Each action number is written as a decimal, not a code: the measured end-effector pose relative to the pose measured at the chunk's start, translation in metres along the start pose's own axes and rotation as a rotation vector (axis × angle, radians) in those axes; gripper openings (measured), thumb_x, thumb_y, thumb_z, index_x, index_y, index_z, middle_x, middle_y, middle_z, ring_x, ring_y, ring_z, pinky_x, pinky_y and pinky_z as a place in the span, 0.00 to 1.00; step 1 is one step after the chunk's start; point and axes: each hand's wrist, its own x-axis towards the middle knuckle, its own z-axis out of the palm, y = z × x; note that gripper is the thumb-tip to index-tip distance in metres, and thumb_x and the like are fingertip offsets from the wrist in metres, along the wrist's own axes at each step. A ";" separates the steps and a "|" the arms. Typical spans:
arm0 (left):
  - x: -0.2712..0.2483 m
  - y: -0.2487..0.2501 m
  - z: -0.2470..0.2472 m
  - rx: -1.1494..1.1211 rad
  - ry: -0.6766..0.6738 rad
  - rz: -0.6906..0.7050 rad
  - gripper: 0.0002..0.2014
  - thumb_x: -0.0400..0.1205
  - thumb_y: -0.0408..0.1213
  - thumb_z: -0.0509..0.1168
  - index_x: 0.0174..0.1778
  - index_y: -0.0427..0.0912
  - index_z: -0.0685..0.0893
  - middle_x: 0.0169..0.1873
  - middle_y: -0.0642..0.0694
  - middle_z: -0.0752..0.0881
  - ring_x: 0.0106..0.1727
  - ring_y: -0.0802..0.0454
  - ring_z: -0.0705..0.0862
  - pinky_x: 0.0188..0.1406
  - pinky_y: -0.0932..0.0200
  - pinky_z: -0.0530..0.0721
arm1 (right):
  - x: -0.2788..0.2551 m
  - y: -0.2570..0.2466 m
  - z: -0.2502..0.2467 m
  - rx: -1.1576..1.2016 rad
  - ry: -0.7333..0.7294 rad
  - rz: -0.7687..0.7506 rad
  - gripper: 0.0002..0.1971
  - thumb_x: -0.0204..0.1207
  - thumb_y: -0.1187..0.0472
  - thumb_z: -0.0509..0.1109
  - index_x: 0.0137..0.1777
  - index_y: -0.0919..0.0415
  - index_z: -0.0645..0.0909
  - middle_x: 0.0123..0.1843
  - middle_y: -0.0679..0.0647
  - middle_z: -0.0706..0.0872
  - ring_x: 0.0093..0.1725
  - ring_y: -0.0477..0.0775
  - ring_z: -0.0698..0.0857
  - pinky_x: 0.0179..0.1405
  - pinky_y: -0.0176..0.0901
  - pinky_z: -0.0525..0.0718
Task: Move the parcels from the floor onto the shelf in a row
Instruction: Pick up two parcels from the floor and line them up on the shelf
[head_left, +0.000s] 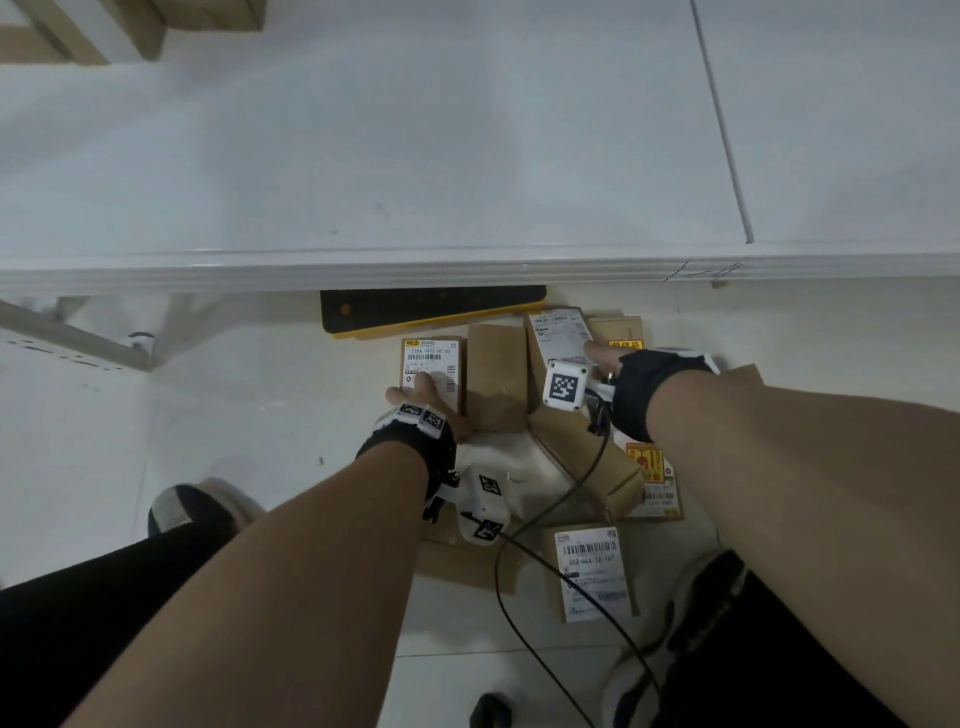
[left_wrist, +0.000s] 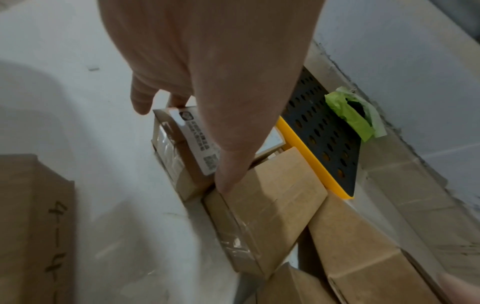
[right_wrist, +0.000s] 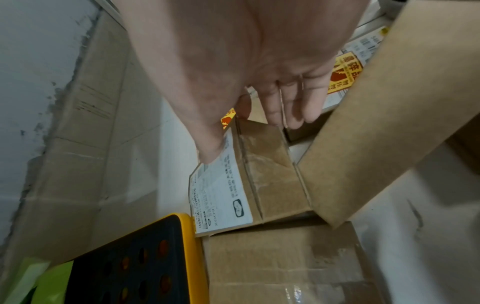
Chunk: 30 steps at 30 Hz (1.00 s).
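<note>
- Parcels (head_left: 496, 376) lie clustered on the floor (head_left: 234, 415) below the white shelf (head_left: 363, 156).
- My left hand (head_left: 415, 397) grips a labelled parcel (head_left: 431, 364).
- My right hand (head_left: 605, 358) grips another labelled parcel (head_left: 558, 335).

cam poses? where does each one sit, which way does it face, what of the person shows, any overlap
Head: on the head, facing down at floor parcels below the shelf; both forearms, left hand, right hand.
Left wrist: along the left hand, thumb and fingers straddling a labelled parcel.
Right wrist: along the right hand, onto another labelled parcel.
Shared: black-and-yellow tray.
</note>
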 end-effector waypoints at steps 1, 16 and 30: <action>0.000 0.000 0.002 -0.015 0.008 -0.017 0.39 0.69 0.55 0.74 0.72 0.50 0.63 0.66 0.38 0.66 0.65 0.29 0.77 0.61 0.35 0.78 | 0.001 0.001 0.001 0.014 -0.005 0.010 0.21 0.87 0.58 0.57 0.76 0.68 0.69 0.62 0.62 0.82 0.59 0.62 0.84 0.59 0.46 0.80; -0.013 -0.013 -0.010 -0.215 0.115 -0.044 0.39 0.72 0.55 0.72 0.72 0.39 0.64 0.66 0.35 0.72 0.64 0.33 0.76 0.59 0.43 0.75 | -0.022 0.020 0.003 0.191 0.045 0.014 0.26 0.73 0.45 0.72 0.67 0.58 0.79 0.57 0.57 0.88 0.41 0.57 0.88 0.31 0.42 0.85; -0.035 -0.038 -0.024 -0.983 -0.282 0.180 0.29 0.60 0.53 0.78 0.48 0.51 0.69 0.51 0.42 0.80 0.50 0.45 0.82 0.44 0.46 0.88 | -0.050 0.019 0.051 -0.040 0.015 -0.117 0.28 0.68 0.54 0.75 0.67 0.64 0.77 0.57 0.61 0.87 0.49 0.59 0.88 0.31 0.39 0.82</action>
